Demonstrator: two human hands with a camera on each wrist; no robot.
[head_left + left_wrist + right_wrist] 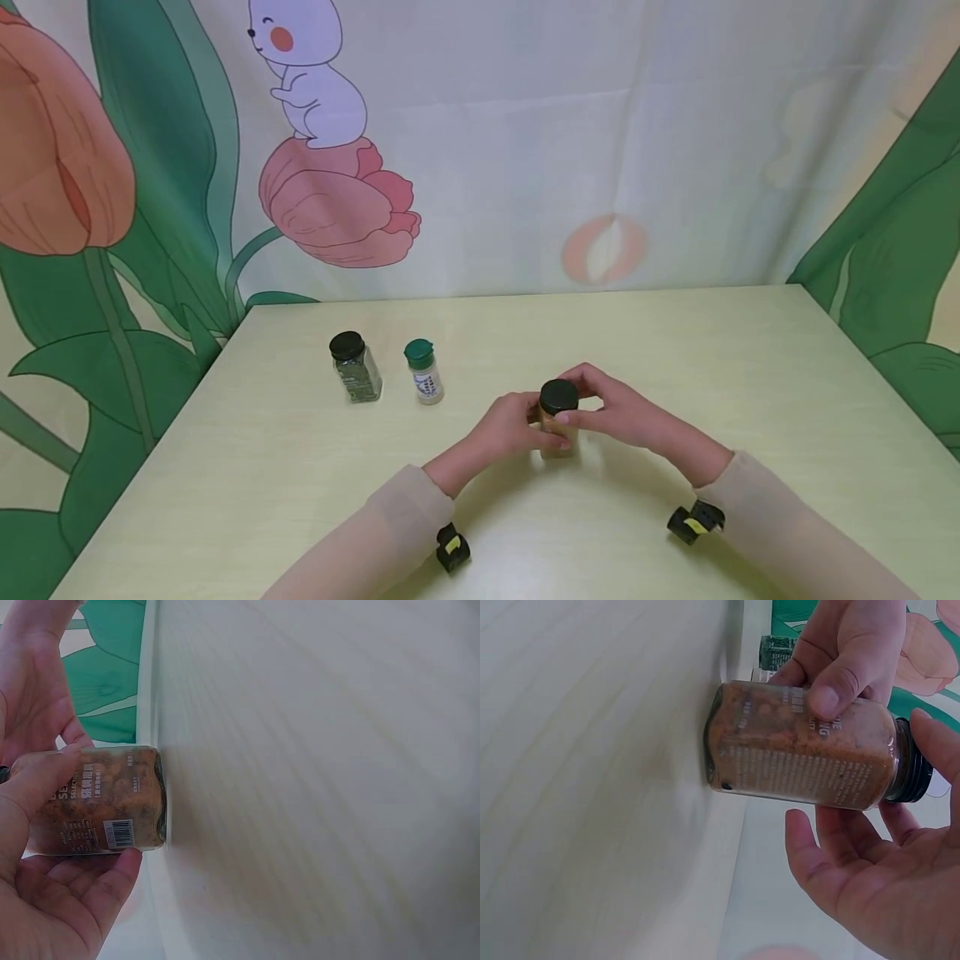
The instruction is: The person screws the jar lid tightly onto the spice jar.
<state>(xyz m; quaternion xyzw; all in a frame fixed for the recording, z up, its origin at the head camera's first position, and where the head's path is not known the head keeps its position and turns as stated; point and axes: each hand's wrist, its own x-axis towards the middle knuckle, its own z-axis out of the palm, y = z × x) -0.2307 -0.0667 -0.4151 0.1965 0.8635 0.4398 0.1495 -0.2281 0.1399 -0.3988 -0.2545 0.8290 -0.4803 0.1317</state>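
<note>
An upright glass spice jar of orange-brown seasoning stands near the middle of the table, with its black lid on. My left hand grips the jar's body, thumb on the near side and fingers round the other. Around the lid, my right hand curls its thumb and fingers. White print and a barcode show on the spice jar in the left wrist view. In the right wrist view, the right thumb lies at the black lid, while several right fingers spread beside the glass.
To the left on the table stand a square jar of green herbs with a black lid and a smaller shaker with a green cap. A printed curtain hangs behind the table's back edge.
</note>
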